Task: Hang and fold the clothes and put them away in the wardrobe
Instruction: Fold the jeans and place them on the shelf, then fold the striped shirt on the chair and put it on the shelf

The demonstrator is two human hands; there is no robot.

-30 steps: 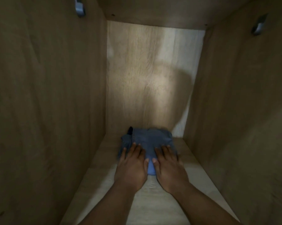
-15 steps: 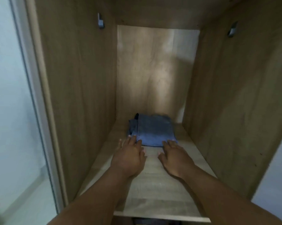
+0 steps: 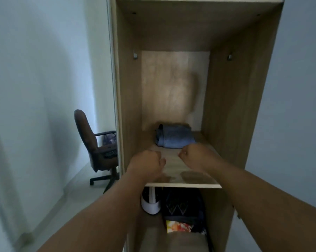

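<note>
1 wooden wardrobe [image 3: 226, 106] stands open, 1 shelf [image 3: 182, 171] across its middle. 1 brown office chair [image 3: 91, 142] sits to its left against the pale wall. 2 bare hands hover over the shelf's front half, the left hand [image 3: 146, 165] and right hand [image 3: 194, 154] both clenched into fists around nothing. 1 folded pair of blue jeans [image 3: 175, 137] lies at the shelf's back, apart from both fists. Below, 1 white cap [image 3: 151, 206] sits beside 1 dark patterned bundle [image 3: 182, 208].
</note>
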